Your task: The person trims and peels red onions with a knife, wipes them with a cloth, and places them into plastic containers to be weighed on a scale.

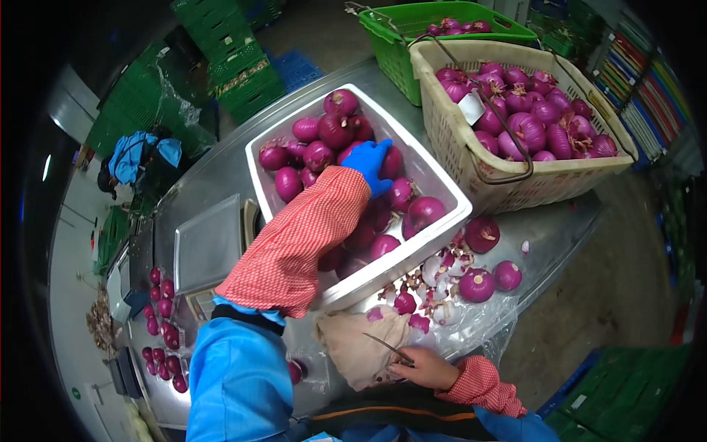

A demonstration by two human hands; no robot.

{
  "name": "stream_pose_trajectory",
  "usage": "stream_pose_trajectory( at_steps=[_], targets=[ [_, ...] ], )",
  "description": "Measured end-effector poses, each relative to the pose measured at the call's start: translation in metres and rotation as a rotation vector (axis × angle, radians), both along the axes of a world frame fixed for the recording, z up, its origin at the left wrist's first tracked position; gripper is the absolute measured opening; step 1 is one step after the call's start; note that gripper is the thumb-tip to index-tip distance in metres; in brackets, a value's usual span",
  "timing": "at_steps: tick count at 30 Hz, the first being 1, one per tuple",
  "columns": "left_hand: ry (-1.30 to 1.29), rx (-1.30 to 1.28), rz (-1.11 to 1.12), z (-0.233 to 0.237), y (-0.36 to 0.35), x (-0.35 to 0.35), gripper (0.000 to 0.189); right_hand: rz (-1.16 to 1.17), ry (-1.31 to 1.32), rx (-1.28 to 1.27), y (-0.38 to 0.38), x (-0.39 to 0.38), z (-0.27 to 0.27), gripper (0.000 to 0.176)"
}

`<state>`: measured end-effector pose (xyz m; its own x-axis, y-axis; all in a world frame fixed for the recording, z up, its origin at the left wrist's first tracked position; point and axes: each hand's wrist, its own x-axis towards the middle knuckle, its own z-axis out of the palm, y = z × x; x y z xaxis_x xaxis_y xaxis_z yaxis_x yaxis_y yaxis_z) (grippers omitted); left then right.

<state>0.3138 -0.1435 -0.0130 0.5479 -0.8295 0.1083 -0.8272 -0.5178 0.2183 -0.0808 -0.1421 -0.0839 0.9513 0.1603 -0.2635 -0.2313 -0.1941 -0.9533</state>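
Note:
My left hand, in a blue glove with a red checked sleeve cover, reaches into a white foam box full of red onions and rests on an onion near the middle; whether it grips one I cannot tell. My right hand, bare, holds a small knife low in front of me, its blade pointing left over a beige cloth. Loose peeled onions and scraps of skin lie on a plastic sheet just right of the box.
A beige basket heaped with red onions stands at the right, a green basket with onions behind it. A scale with a steel pan sits left of the box. More onions lie at the far left. Green crates are stacked beyond.

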Motion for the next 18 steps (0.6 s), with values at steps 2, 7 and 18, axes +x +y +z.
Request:
stream_pose_trajectory(
  at_steps=[2,7,18],
  targets=[
    [0.026,0.111,0.102,0.001,-0.019,0.002,0.092,-0.072,-0.026,-0.087,-0.010,-0.006,0.000,0.034],
    [-0.035,0.131,0.211,-0.001,-0.029,-0.011,0.087,-0.204,0.116,0.006,-0.024,-0.018,-0.018,0.035],
    [0.637,0.208,0.332,0.000,-0.036,-0.101,0.084,-0.199,0.007,-0.068,-0.013,0.002,-0.014,0.034]
  ],
)
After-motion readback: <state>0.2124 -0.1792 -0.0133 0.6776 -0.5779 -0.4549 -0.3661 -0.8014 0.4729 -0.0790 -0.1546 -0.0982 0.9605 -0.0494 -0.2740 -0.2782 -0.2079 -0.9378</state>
